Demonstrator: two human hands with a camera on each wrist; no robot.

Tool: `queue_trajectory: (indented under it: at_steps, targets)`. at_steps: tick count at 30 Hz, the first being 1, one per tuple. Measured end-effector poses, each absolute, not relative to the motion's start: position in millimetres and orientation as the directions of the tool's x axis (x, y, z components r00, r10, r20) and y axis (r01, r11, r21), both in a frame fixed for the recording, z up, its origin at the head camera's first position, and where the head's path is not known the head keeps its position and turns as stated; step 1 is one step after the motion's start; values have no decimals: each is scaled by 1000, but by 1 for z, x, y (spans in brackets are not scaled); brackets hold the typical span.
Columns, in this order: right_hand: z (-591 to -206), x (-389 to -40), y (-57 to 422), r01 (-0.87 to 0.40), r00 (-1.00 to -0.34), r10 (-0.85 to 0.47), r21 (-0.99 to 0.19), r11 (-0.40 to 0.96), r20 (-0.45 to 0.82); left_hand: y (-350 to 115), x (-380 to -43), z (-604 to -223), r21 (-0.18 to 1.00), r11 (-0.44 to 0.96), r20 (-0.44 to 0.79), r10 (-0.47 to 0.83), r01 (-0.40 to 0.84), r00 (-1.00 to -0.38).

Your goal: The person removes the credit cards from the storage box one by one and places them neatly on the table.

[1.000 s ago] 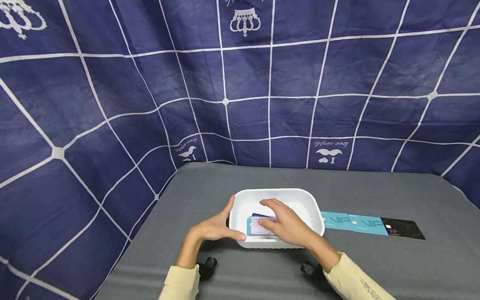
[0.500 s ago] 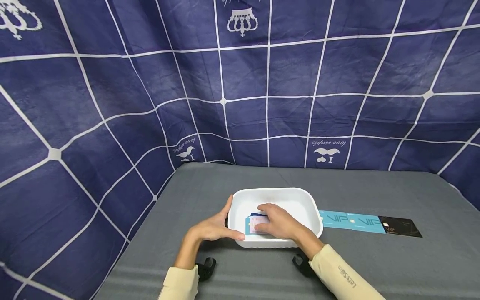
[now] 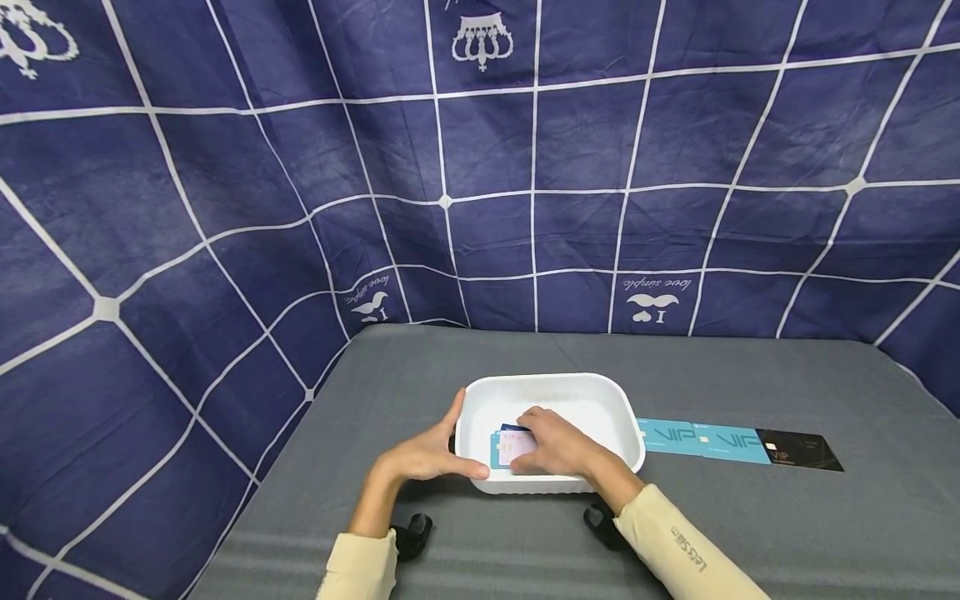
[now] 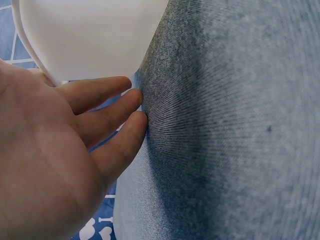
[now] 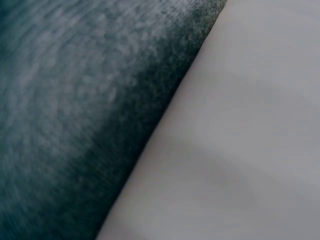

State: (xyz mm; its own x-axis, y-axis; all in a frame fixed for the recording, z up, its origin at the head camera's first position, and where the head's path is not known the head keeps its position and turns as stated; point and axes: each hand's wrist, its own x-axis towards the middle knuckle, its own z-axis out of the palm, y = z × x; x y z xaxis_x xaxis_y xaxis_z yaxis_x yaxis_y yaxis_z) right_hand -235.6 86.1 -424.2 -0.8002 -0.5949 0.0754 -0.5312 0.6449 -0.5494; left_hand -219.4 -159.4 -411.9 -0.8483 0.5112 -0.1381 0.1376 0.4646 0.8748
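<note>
A white plastic tub [image 3: 581,390] stands on the grey cloth. Inside lies a small overlapping pile of cards: a pink card [image 3: 513,446] on top, a light-blue card [image 3: 494,451] under its left edge and a dark-blue card [image 3: 512,427] behind. My right hand [image 3: 566,450] reaches into the tub, thumb and fingers curled at the pink card's edges. Its wrist view shows only the tub wall [image 5: 240,125] and cloth. My left hand [image 3: 423,455] spans the tub's left end, thumb along the near rim. In the left wrist view, its loosely extended fingers [image 4: 120,142] rest beside the tub.
Right of the tub, two light-blue VIP cards [image 3: 731,442] and a black VIP card [image 3: 798,450] form a row on the grey cloth [image 3: 450,354]. A blue curtain with white lines [image 3: 495,233] hangs behind and at the left.
My right hand has lowered onto the card pile, and its fingers have curled in around the pink card. My left hand has stayed at the tub's left end.
</note>
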Motion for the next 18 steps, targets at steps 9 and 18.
queue_trajectory:
  at_steps: [9,18]
  targets:
    - [-424,-234,84,-558,-796,-601,-466,687,66,-159,-219,-412,874,466,-140,510,136,-849]
    - [-422,-233,83,-551,-804,-590,-460,696,71,-159,-219,-410,883,453,-142,514,127,-846]
